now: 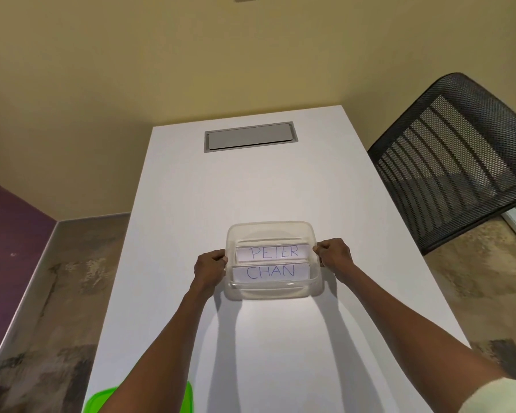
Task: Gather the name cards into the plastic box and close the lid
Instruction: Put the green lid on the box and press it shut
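A clear plastic box sits on the white table, open at the top. Inside it stand two white name cards: one reading PETER behind, one reading CHAN in front. My left hand grips the box's left rim and my right hand grips its right rim, both with fingers curled. A green lid lies at the table's near left edge, partly hidden by my left forearm.
A grey cable hatch is set into the far end of the table. A black mesh chair stands to the right of the table. The floor lies to both sides, with a purple wall at the left.
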